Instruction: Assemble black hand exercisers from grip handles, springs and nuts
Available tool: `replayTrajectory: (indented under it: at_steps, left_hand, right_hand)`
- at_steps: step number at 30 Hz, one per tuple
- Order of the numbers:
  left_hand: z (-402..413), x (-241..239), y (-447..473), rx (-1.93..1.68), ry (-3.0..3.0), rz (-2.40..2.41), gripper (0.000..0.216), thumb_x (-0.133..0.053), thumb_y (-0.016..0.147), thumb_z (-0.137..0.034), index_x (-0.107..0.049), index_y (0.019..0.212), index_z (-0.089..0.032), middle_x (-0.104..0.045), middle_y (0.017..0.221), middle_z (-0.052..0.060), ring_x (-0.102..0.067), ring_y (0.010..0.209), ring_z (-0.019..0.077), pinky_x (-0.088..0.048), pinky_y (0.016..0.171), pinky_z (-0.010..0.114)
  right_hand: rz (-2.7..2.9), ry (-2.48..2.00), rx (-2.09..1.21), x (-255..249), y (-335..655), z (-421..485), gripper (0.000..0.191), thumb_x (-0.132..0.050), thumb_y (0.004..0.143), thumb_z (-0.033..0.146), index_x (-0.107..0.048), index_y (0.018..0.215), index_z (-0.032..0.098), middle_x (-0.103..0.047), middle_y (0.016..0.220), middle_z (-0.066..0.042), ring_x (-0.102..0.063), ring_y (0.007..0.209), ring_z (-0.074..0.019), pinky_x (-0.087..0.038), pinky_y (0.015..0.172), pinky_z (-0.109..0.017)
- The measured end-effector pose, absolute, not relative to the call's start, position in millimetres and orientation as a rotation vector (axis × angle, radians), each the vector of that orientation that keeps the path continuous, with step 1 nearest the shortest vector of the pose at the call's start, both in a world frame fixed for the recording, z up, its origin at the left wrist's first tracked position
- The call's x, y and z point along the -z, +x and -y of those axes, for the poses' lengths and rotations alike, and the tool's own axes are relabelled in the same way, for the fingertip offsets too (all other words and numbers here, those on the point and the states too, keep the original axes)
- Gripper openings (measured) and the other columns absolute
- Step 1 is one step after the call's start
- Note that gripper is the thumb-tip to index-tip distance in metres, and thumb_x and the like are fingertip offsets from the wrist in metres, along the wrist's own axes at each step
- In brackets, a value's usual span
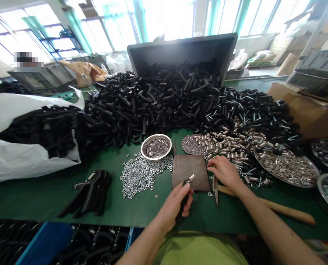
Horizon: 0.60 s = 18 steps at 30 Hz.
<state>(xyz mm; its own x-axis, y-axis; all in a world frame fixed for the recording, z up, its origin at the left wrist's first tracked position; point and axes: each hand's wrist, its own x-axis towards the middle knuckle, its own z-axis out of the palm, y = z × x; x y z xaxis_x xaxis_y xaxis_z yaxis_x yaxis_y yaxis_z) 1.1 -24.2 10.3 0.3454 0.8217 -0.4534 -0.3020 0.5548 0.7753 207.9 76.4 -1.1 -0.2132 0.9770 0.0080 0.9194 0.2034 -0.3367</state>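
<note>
My left hand [177,204] is closed round a black handle-like part [184,198]. A metal coil spring [191,179] sits at its top end, over the flat steel plate [184,165]. Beyond the plate's right edge, my right hand [225,170] has its thumb and fingers drawn together near the loose springs [230,145]; what they hold, if anything, is too small to make out. Below that hand lies a hammer, its narrow steel head [215,189] beside the plate and its wooden handle [287,210] passing under my right forearm.
Ring-shaped metal pieces [138,176] lie left of the plate, below a metal bowl [156,147] of small parts. Several black curved parts [90,193] are grouped at left. Behind, a large black pile [164,99] spills from a grey bin [180,48]. Dishes of pins [288,165] stand at right.
</note>
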Motion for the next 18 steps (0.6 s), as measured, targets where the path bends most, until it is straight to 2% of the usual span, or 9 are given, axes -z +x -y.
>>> replayTrajectory:
  at_steps: [4, 8, 13, 15, 18]
  left_hand:
    - [17, -11, -1, -0.864, 0.641, -0.99, 0.04, -0.055, 0.077, -0.055, -0.05, 0.084, -0.016, -0.046, 0.061, -0.003, -0.036, 0.048, 0.0057, -0.025, 0.041, 0.016]
    - [9, -9, -2, -0.912, 0.6, -1.022, 0.043, -0.055, 0.076, -0.057, -0.051, 0.084, -0.015, -0.046, 0.062, -0.003, -0.037, 0.049, 0.0054, -0.026, 0.042, 0.016]
    - [-1, -4, -3, -0.903, 0.453, -0.964, 0.053, -0.05, 0.074, -0.067, -0.051, 0.086, -0.014, -0.043, 0.062, -0.004, -0.034, 0.048, 0.0045, -0.023, 0.042, 0.015]
    - [-3, -5, -2, -0.892, 0.411, -0.941, 0.058, -0.047, 0.073, -0.07, -0.051, 0.086, -0.014, -0.042, 0.062, -0.004, -0.034, 0.048, 0.0047, -0.023, 0.042, 0.015]
    - [-5, -7, 3, -0.879, 0.394, -0.914, 0.061, -0.045, 0.072, -0.073, -0.052, 0.086, -0.014, -0.042, 0.062, -0.004, -0.035, 0.049, 0.0052, -0.025, 0.043, 0.016]
  right_hand:
    - [2.304, -1.905, -0.32, 11, 216, -87, 0.014, -0.055, 0.079, 0.028, -0.067, 0.074, 0.023, -0.058, 0.086, -0.005, -0.049, 0.096, -0.0218, -0.037, 0.067, -0.029]
    - [2.329, -1.896, -0.313, 14, 215, -87, 0.013, -0.056, 0.078, 0.029, -0.067, 0.073, 0.023, -0.056, 0.085, -0.005, -0.049, 0.095, -0.022, -0.036, 0.065, -0.029]
    - [2.338, -1.804, -0.351, 6, 212, -86, 0.016, -0.049, 0.08, 0.024, -0.062, 0.072, 0.019, -0.056, 0.086, -0.007, -0.05, 0.092, -0.0225, -0.038, 0.072, -0.032]
    - [2.265, -1.645, -0.535, -5, 205, -79, 0.015, -0.046, 0.083, 0.026, -0.059, 0.079, 0.018, -0.057, 0.093, -0.007, -0.051, 0.092, -0.0206, -0.039, 0.078, -0.032]
    - [1.962, -1.281, -1.015, -25, 184, -59, 0.018, -0.041, 0.088, 0.033, -0.052, 0.091, 0.02, -0.059, 0.094, -0.004, -0.054, 0.089, -0.0171, -0.041, 0.078, -0.03]
